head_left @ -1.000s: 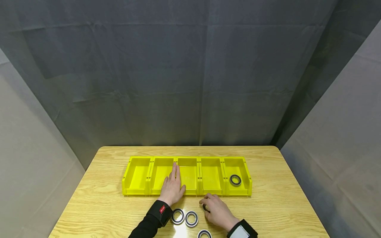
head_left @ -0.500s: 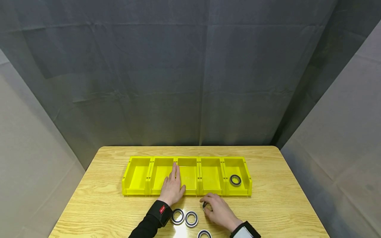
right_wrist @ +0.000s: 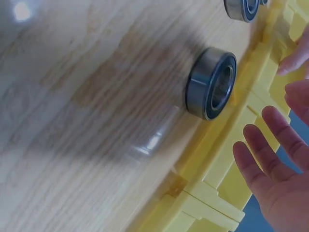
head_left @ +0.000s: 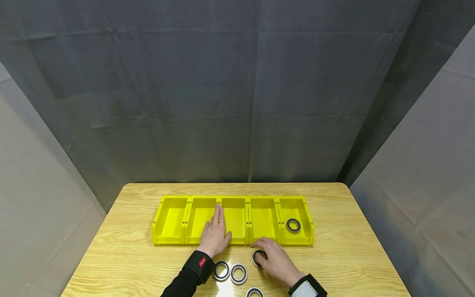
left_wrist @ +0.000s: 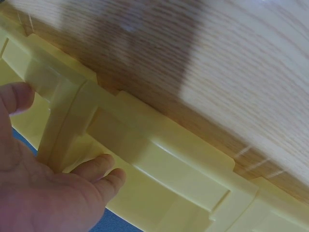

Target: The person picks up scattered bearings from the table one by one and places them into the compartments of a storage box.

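Straight fingers of my left hand (head_left: 214,237) lie along a divider of the yellow bin row (head_left: 168,240). In the left wrist view, the left palm (left_wrist: 48,203) sits at the divider, its thumb apart. Just in front of the bins, my right hand (head_left: 273,259) is over a ball bearing (head_left: 255,260), covering part of it. The right wrist view has that hand's fingers (right_wrist: 248,166) relaxed and spread, apart from the steel-sided, dark-faced bearing (right_wrist: 199,92). Left of it, two flat bearings lie side by side, the nearer one (head_left: 238,281) beside the right hand.
Another bearing (head_left: 293,231) lies in the rightmost bin. One more bearing (head_left: 255,289) is cut off by the bottom edge of the head view. Wooden table (head_left: 352,247) surrounds the bins, with a grey cloth (head_left: 237,103) behind it.
My right hand has moved slightly rightward and toward the bins. More of the bearing beneath it shows now. The left hand has stayed still.
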The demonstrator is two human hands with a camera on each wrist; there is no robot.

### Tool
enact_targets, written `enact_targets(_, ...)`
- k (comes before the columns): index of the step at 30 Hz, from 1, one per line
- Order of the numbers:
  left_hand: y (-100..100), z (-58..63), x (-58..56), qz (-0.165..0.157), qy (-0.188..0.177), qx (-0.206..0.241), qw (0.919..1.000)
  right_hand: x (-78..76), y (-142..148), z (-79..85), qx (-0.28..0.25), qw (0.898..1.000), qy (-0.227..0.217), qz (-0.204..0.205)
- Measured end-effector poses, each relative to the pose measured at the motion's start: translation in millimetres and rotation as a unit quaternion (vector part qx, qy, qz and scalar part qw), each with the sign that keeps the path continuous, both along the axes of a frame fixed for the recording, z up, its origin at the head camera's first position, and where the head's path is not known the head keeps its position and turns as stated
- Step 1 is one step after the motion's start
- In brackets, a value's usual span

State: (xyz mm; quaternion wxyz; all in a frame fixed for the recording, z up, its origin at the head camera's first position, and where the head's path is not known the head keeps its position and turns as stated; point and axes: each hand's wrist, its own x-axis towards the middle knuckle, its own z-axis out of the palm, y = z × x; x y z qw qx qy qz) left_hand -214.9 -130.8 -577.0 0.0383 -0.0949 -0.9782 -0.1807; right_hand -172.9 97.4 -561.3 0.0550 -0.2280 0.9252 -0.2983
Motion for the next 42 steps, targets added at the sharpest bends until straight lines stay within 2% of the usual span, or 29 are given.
enact_targets(7, 0, 1.6, 1.2, -0.003, 0.000, -0.002, 1.0000, -3.5, 2, 6.9, -0.003, 1.000, 0.028, 0.000)
enact_targets(18, 0, 1.9, 1.3, 0.002, 0.003, 0.009, 1.0000, -11.8, 2, 13.5, -0.008, 0.999, 0.036, -0.005)
enact_targets(27, 0, 2.1, 0.8, 0.001, 0.005, -0.001, 1.0000, -10.2, 0, 12.1, -0.011, 1.000, 0.029, 0.000)
enact_targets(34, 1, 0.9, 0.9, -0.001, 0.011, 0.010, 0.9999, -8.7, 1, 8.6, -0.017, 0.999, 0.049, 0.010)
enact_targets(42, 1, -2.5, 1.7, 0.001, 0.014, 0.017, 0.9998, -7.4, 2, 3.5, -0.027, 0.999, 0.028, 0.014)
